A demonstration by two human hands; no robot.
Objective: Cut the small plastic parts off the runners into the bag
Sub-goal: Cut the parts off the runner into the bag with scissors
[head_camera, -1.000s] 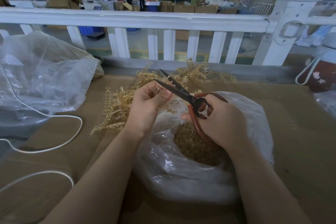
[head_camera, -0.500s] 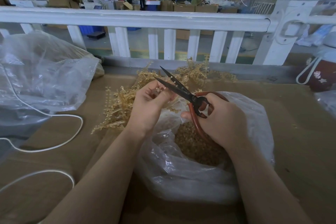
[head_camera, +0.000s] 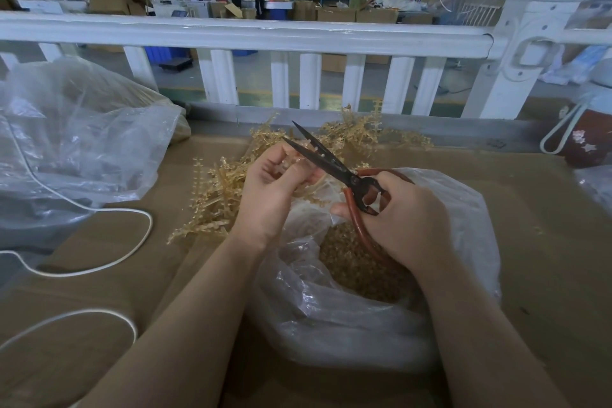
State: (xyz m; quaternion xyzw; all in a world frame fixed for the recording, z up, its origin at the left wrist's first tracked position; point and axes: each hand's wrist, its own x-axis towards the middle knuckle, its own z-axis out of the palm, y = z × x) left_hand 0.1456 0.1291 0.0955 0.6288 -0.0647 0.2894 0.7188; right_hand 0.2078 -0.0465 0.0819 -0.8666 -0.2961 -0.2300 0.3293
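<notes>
Gripping open scissors (head_camera: 331,162), the right hand (head_camera: 402,219) is hovering over the bag (head_camera: 463,209); the left hand (head_camera: 275,189) is pinching a runner (head_camera: 291,164) above the cardboard-covered table (head_camera: 546,258), a white railing (head_camera: 231,33) standing beyond

Brown cardboard-covered table (head_camera: 546,209) | carries: clear bag (head_camera: 347,325) of cut parts, tan runner pile (head_camera: 215,195), white cord (head_camera: 132,242), large empty-looking plastic bag (head_camera: 82,142)

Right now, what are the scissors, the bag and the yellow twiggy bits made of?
The scissors look like dark, dull metal blades with glossy reddish-brown handles, perhaps coated. The bag is thin clear plastic film: it crinkles, shines and shows the cut parts inside. The yellow twiggy bits, the runners, seem to be hard, slightly see-through amber plastic, with stiff straight stems and side stubs.
</notes>
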